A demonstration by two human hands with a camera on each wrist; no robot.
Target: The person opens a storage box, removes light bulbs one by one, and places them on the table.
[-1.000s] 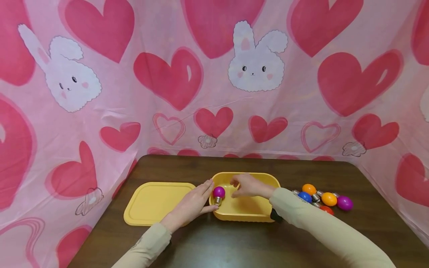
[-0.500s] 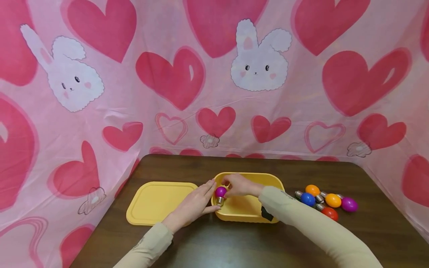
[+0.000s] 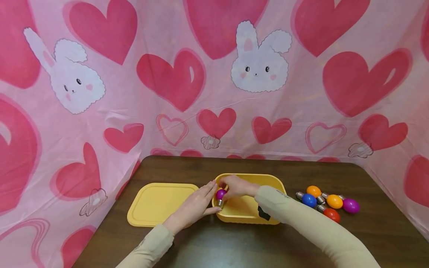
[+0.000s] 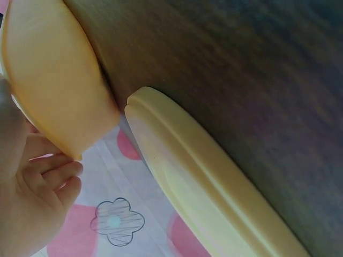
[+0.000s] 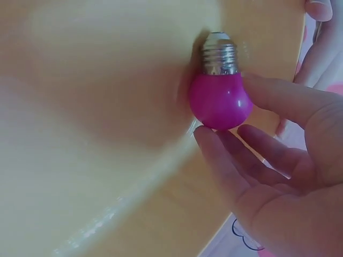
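Observation:
A purple light bulb [image 5: 220,101] with a silver screw base lies at the left end of the yellow box [image 3: 254,219]. My right hand [image 3: 236,186] reaches inside, pinching the bulb's round part between thumb and fingers, as the right wrist view shows. My left hand [image 3: 194,204] rests against the box's left end, fingers straight along the rim and thumb spread toward the near corner. Seen from the left wrist, the fingertips touch the rim of the box [image 4: 59,75]; part of that hand is out of frame.
A flat yellow lid [image 3: 161,204] lies on the brown table [image 3: 207,245], left of the box and partly behind my left hand. To the right sit several bulbs: two orange [image 3: 313,191], one blue [image 3: 309,200], one red [image 3: 331,215], one purple [image 3: 351,206]. A pink heart-patterned cloth [image 3: 214,96] hangs behind.
My right hand has moved left inside the box to the purple bulb and taken hold of it. My left hand has stayed at the box's left end.

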